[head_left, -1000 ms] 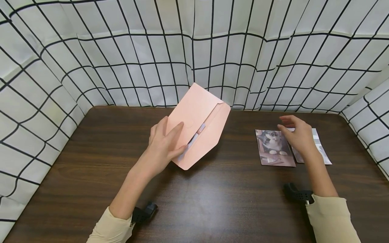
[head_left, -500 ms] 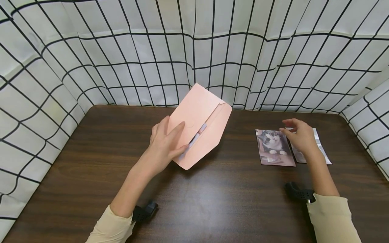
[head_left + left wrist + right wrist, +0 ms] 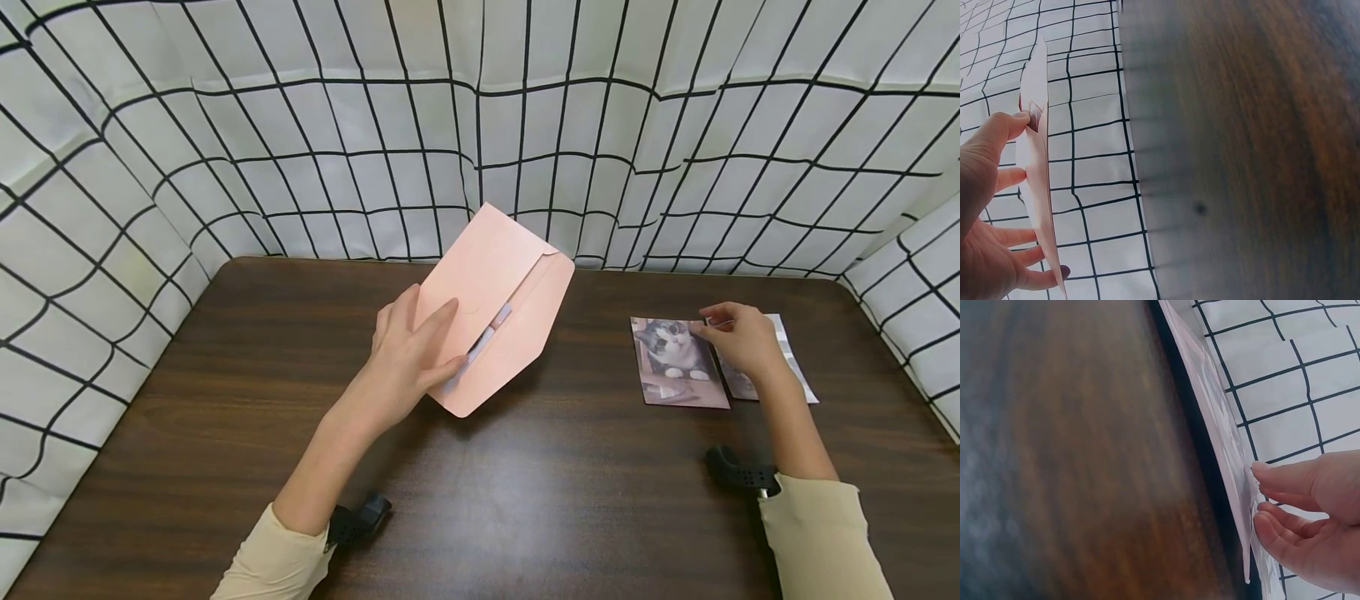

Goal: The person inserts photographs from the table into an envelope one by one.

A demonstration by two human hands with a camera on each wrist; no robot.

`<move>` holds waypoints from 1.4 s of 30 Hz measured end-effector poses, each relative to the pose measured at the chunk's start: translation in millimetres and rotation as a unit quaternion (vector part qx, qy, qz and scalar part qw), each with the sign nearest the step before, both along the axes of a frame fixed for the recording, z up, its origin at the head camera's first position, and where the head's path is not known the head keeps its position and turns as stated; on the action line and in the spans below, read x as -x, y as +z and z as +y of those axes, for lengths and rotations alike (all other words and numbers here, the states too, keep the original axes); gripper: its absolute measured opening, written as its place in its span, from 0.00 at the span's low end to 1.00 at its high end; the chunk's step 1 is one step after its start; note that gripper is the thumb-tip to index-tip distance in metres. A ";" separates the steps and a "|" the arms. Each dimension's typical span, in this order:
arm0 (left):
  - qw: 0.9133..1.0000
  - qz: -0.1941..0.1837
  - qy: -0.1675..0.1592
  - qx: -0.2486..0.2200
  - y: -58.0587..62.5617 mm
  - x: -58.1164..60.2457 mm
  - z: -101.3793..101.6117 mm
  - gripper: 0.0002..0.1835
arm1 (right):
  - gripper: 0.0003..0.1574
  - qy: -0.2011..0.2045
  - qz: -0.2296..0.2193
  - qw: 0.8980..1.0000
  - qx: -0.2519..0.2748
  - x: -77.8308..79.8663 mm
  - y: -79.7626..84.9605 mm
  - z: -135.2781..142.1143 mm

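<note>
My left hand (image 3: 397, 358) holds a pink envelope (image 3: 480, 267) up at a tilt above the middle of the table. Its pointed flap is lifted, and pale printed paper (image 3: 491, 332) shows in the opening. In the left wrist view the envelope (image 3: 1038, 169) appears edge-on, thumb at its opening. On the right, a cat photo (image 3: 667, 379) lies flat. My right hand (image 3: 742, 337) is at its upper right edge, fingers bent, covering part of a second photo (image 3: 738, 385). The right wrist view has my thumb and fingertips apart, close against the photos; whether they touch is unclear.
A whitish printed sheet (image 3: 797, 367) shows right of the second photo. The dark wooden table (image 3: 525, 500) ends at a black-and-white grid cloth (image 3: 555, 125) behind and at the sides. Black wrist cameras (image 3: 356, 523) sit under both forearms.
My right hand has come down and slightly right, its fingertips closer to the photos. The left hand and envelope have shifted very slightly right, still in the same hold.
</note>
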State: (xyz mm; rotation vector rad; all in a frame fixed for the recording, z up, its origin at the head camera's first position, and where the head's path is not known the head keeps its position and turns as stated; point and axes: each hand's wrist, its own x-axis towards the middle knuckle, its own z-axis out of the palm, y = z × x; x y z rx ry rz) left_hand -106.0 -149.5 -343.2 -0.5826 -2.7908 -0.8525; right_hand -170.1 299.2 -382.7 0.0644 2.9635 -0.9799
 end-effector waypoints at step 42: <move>1.000 0.005 -0.003 -0.002 1.8 -1.6 0.9 0.32 | 0.19 0.008 0.033 0.999 0.027 -3.0 11.7 0.1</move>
